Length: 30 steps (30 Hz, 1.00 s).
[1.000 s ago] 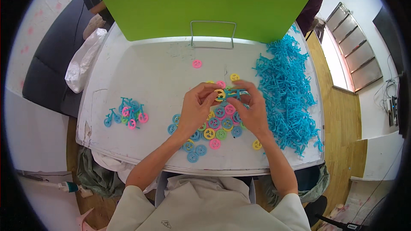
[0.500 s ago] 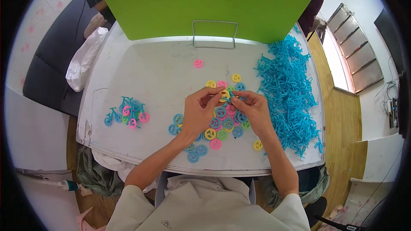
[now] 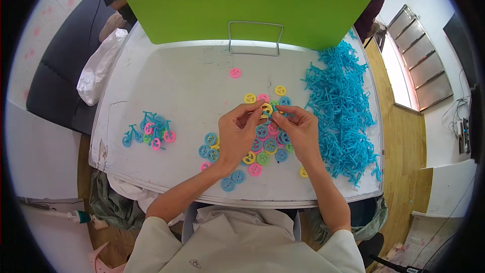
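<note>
Clustering at the left of the white table (image 3: 202, 91), toy bicycles (image 3: 156, 144) lay together. Near the middle, the left hand (image 3: 237, 134) pinched a yellow wheel (image 3: 266, 110) — above scattered loose wheels (image 3: 271, 145) — while the right hand (image 3: 301, 134) pinched a mostly hidden blue piece (image 3: 276, 113) beside it. Rightmost lay heaped blue frames (image 3: 341, 121).

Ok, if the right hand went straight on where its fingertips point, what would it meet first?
Probably the yellow wheel pinched in the left hand; any gap from the right hand is unclear.
</note>
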Each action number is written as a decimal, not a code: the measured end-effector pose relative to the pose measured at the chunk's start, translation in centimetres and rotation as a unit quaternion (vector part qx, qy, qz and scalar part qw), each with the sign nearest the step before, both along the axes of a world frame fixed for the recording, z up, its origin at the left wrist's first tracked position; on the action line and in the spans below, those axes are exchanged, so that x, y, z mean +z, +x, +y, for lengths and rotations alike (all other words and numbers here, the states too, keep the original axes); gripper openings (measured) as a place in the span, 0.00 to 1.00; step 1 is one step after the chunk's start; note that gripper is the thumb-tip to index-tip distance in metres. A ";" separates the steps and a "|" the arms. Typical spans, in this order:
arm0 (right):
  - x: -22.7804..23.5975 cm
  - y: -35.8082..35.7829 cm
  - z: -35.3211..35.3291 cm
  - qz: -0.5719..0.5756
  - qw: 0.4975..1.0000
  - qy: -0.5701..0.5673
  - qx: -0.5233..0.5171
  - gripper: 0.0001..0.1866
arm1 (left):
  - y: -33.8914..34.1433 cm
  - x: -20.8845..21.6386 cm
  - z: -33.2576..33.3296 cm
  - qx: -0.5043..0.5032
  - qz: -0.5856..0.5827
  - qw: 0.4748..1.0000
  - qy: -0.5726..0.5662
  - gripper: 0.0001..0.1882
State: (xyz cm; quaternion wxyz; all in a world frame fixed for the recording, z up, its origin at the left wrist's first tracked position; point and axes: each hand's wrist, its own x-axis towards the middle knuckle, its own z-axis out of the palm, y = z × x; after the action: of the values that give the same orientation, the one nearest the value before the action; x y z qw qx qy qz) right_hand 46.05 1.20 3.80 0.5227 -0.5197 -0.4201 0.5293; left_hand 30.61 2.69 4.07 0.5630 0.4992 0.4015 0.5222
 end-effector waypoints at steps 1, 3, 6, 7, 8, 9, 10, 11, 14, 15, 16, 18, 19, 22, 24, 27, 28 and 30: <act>0.1 -0.2 -0.1 0.018 1.000 0.006 -0.007 0.15 | 0.1 0.0 -0.1 0.010 -0.013 1.000 0.000 0.12; 0.1 -0.2 -0.2 0.038 0.999 -0.014 -0.008 0.15 | 0.4 0.1 -0.3 0.020 -0.026 0.999 0.001 0.12; -0.2 -0.5 -0.3 0.070 0.997 -0.029 -0.012 0.15 | 0.6 0.0 -0.5 0.045 -0.058 0.997 -0.009 0.11; -0.3 -0.6 -0.3 0.082 0.996 -0.025 -0.015 0.16 | 0.7 0.1 -0.6 0.051 -0.066 0.996 -0.013 0.11; -0.3 -0.8 -0.3 0.083 0.996 -0.024 -0.015 0.16 | 0.7 0.1 -0.7 0.058 -0.073 0.995 -0.019 0.12; -0.3 -0.9 -0.4 0.091 0.995 -0.028 -0.018 0.15 | 0.6 0.1 -0.7 0.058 -0.073 0.995 -0.019 0.12; -0.3 -0.9 -0.4 0.100 0.994 -0.031 -0.021 0.15 | 0.5 0.0 -0.8 0.055 -0.067 0.996 -0.006 0.12; -0.4 -0.8 -0.4 0.100 0.994 -0.031 -0.022 0.15 | 0.5 -0.1 -0.8 0.050 -0.062 0.997 0.007 0.12; -0.9 -0.6 -0.3 0.168 0.983 -0.070 -0.011 0.14 | 0.7 -0.2 -1.1 0.059 -0.053 0.997 0.020 0.12; -1.1 -0.7 -0.3 0.183 0.980 -0.079 -0.013 0.14 | 0.7 -0.3 -1.1 0.059 -0.053 0.997 0.020 0.12; -1.1 -0.7 -0.3 0.199 0.976 -0.088 -0.014 0.14 | 0.7 -0.5 -1.1 0.064 -0.059 0.996 0.009 0.12; -0.9 -1.0 -0.3 0.210 0.973 -0.096 -0.022 0.14 | 0.8 -0.6 -1.2 0.069 -0.065 0.995 -0.001 0.12; -0.8 -1.1 -0.3 0.221 0.969 -0.104 -0.029 0.14 | 0.9 -0.5 -1.2 0.082 -0.074 0.994 -0.003 0.11; -0.9 -1.2 -0.4 0.262 0.958 -0.117 -0.025 0.15 | 1.0 -0.6 -1.5 0.088 -0.085 0.992 -0.005 0.11; -1.2 -1.2 -0.4 0.245 0.964 -0.097 -0.033 0.14 | 1.1 -0.5 -1.5 0.082 -0.086 0.993 -0.003 0.10; -0.3 -1.6 -0.5 0.127 0.989 -0.036 -0.064 0.13 | 1.3 -0.4 -1.1 0.071 -0.093 0.993 0.003 0.10; 0.0 -1.8 -0.5 0.024 0.996 0.007 -0.088 0.13 | 1.1 -0.5 -0.9 0.059 -0.084 0.995 0.016 0.11; 0.0 -1.8 -0.6 -0.021 0.993 0.022 -0.113 0.12 | 0.8 -0.7 -0.7 0.044 -0.075 0.996 0.029 0.11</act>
State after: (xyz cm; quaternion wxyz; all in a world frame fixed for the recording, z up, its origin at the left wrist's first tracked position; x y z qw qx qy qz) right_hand 44.27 0.55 3.76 0.5813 -0.5631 -0.3809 0.4471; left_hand 31.41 1.96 3.42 0.5535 0.4566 0.3639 0.5939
